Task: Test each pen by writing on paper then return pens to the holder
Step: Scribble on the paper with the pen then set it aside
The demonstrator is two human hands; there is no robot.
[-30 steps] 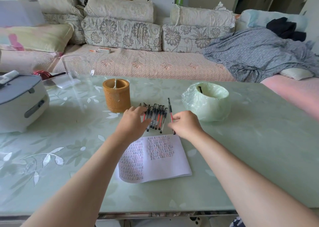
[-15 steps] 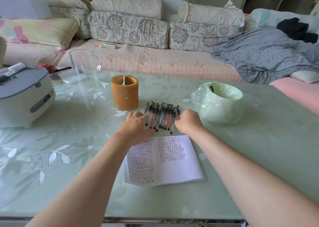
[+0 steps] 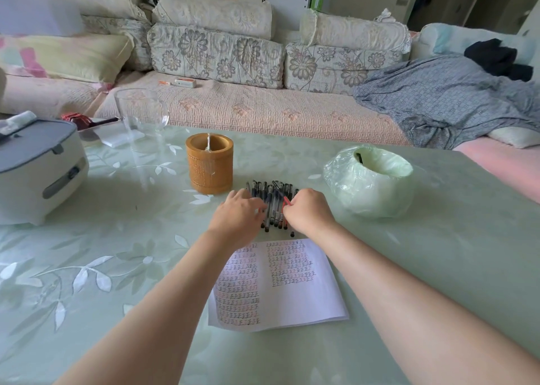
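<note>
Head view. I saw both hands at the row of pens [image 3: 273, 202], which lay side by side on the table [image 3: 117, 267] between the far edge of the paper [image 3: 295, 294] and the holder [image 3: 209, 164]. The holder stood just to the far left of the row, with no pen showing above its rim. The left hand [image 3: 238, 218] lay over the left end of the row with its fingers reaching onto the barrels. They were blurred, and I could not tell whether they gripped anything. The right hand [image 3: 309, 212] sat at the right end with fingers curled, apparently pinching a red pen [image 3: 287, 200] that slanted across its neighbours. Both pages of the paper carried rows of test marks in black and red. I judged the writing largely finished and the gathering of pens for return to be the step in hand. The next move would call for closing both hands on the bundle, squaring the barrels, lifting them clear and lowering them upright into the holder's mouth.
</note>
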